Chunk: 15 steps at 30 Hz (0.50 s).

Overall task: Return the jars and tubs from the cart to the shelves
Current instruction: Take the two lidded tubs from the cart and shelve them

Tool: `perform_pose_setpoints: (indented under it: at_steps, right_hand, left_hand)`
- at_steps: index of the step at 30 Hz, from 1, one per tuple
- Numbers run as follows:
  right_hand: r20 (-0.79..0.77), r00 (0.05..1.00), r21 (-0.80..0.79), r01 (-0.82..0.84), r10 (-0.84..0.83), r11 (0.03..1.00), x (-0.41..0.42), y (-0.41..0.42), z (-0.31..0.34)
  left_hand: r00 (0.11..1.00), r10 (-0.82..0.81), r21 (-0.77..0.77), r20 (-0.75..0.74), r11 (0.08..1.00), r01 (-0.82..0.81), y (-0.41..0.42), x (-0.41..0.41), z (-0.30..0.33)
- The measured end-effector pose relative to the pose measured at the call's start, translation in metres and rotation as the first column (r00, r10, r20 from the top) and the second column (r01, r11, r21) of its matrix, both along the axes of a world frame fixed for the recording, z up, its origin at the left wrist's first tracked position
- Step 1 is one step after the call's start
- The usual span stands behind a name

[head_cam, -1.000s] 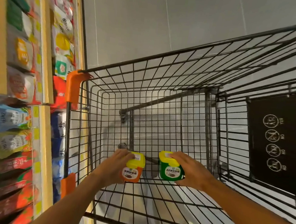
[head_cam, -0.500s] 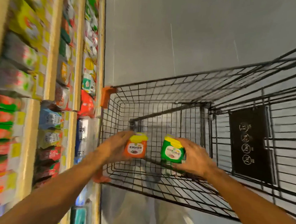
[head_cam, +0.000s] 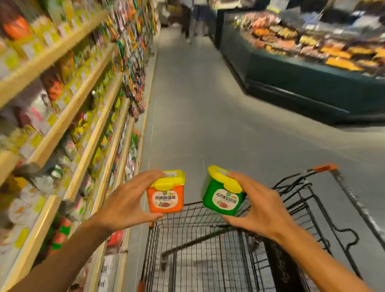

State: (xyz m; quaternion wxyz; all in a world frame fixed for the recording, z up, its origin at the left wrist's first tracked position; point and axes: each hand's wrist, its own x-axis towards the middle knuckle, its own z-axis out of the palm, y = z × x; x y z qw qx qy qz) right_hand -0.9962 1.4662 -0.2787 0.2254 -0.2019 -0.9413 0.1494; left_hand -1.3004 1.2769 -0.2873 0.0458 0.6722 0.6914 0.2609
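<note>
Tubs lifted clear of cart (head_cam: 225, 250): left hand (head_cam: 125, 206) grips orange tub (head_cam: 165, 197), right hand (head_cam: 262, 210) green tub (head_cam: 223, 197). Advice: keep upright, match shelves (head_cam: 92, 136) slot.

Orange tub (head_cam: 165, 197), white oval front label: large Chinese characters reading 原釀甜面醬, with a smaller line beneath too small to read. Green tub (head_cam: 223, 199), white front label: "6月香豆瓣醬", likewise with an unreadable smaller line beneath. Price tags and package print along the shelves (head_cam: 58, 122) are blurred beyond reading.
</note>
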Motion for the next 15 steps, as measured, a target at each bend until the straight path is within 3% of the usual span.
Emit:
perform_pose_setpoints:
  at_steps: [6, 15]
  right_hand:
    - [-0.048, 0.997, 0.156, -0.050, 0.058, 0.986, 0.001, -0.007, 0.061]
    - [-0.128, 0.957, 0.238, -0.227, 0.262, 0.944, -0.011, 0.003, 0.102]
  left_hand:
    - [0.995, -0.015, 0.168, -0.103, 0.985, 0.032, -0.014, 0.002, 0.067]
    - [0.948, 0.221, 0.284, -0.229, 0.947, -0.152, -0.067, 0.037, 0.116]
